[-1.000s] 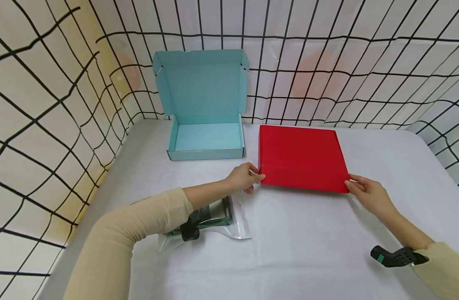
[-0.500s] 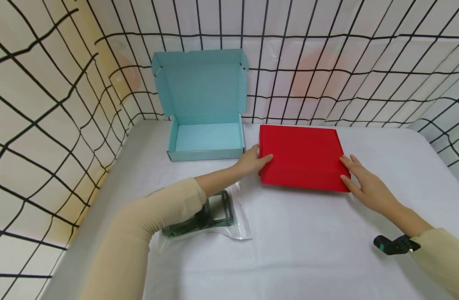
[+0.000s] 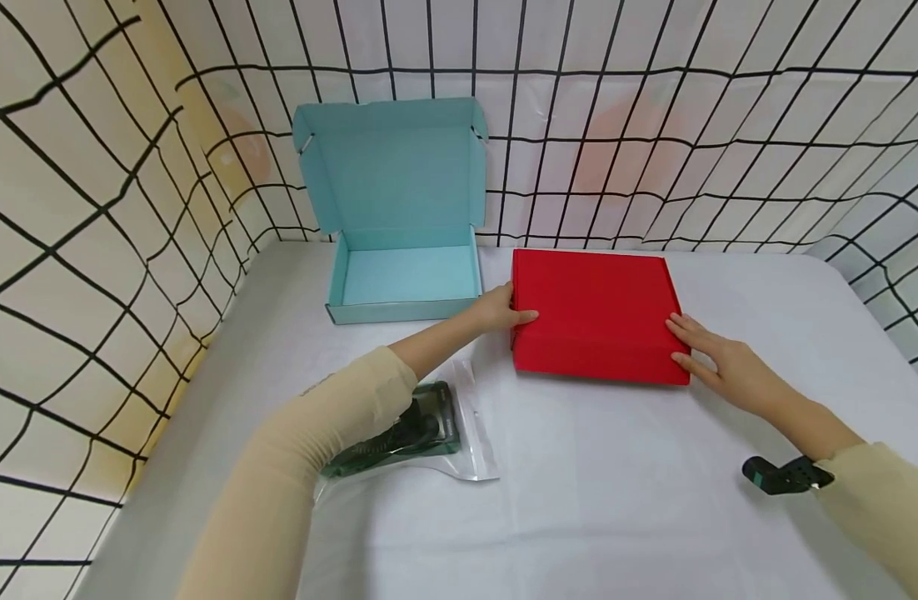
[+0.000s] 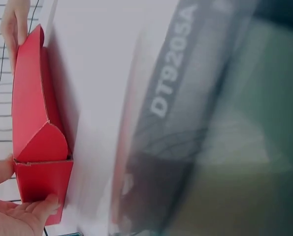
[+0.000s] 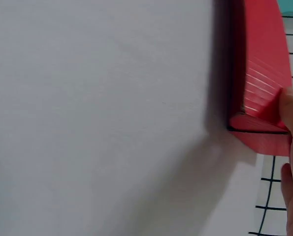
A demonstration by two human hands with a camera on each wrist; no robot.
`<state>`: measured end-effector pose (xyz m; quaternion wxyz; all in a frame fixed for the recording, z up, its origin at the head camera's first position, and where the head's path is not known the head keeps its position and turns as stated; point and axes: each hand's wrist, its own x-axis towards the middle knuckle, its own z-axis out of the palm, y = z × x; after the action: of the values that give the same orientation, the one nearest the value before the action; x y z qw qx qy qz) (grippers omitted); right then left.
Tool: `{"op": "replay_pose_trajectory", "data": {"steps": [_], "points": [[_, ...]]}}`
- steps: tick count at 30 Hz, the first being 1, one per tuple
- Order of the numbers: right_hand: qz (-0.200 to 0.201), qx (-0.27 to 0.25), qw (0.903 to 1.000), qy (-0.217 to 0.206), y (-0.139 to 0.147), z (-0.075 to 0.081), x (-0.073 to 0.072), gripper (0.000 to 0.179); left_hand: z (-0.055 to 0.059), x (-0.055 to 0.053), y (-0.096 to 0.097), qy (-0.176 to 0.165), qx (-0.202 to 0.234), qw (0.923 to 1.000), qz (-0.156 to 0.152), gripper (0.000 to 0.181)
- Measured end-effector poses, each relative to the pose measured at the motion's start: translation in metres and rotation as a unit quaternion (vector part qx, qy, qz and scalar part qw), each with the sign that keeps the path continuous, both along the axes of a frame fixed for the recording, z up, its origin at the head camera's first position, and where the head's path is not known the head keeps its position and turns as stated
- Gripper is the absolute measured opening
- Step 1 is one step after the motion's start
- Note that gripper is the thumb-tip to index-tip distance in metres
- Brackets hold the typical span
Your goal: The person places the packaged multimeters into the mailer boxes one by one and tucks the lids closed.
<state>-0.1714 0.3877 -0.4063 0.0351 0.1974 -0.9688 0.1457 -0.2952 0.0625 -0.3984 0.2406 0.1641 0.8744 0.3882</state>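
A red cardboard box lies on the white cloth, lid down, its front flap sloping outward. My left hand grips its left side, thumb over the top edge. In the left wrist view, the fingers press the box's end panel below a folded corner flap. On the right edge rests my right hand, fingers fairly straight on the lid and thumb near the front corner. The right wrist view shows the box's near corner beside that hand.
Behind my left arm stands an open light-blue box, lid upright. Below that arm lies a clear plastic bag holding a dark green item; "DT9205A" lettering fills part of the left wrist view. Black wire grid borders the table.
My left hand has moved from the front left corner up onto the box's left side. My right hand has shifted from pinching the front right corner onto the right edge.
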Motion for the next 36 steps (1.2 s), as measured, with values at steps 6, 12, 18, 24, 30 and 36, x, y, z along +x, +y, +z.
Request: {"op": "replay_pose_trajectory", "data": {"steps": [6,12,18,24,30,36], "points": [[0.043,0.003,0.9990,-0.011,0.005,0.014,-0.007,0.056,0.003,-0.002,-0.001,0.004,-0.016,0.9996,-0.021,0.049],[0.047,0.014,0.9987,0.017,0.005,0.011,-0.010,0.055,0.004,-0.004,-0.003,0.003,-0.026,0.9994,-0.022,0.047],[0.057,0.032,0.9968,0.046,0.003,0.009,-0.006,0.058,0.008,-0.002,-0.004,-0.001,-0.018,0.9996,-0.022,0.049],[0.047,0.048,0.9952,0.071,0.000,0.004,-0.004,0.061,0.009,-0.002,-0.003,-0.007,-0.021,0.9994,-0.025,0.053],[0.032,0.065,0.9914,0.109,-0.001,0.000,-0.003,0.062,0.008,-0.002,-0.003,-0.011,-0.009,0.9995,-0.028,0.056],[0.024,0.067,0.9910,0.113,-0.001,-0.004,-0.002,0.065,0.008,-0.001,-0.002,-0.014,0.003,0.9996,-0.024,0.054]]}}
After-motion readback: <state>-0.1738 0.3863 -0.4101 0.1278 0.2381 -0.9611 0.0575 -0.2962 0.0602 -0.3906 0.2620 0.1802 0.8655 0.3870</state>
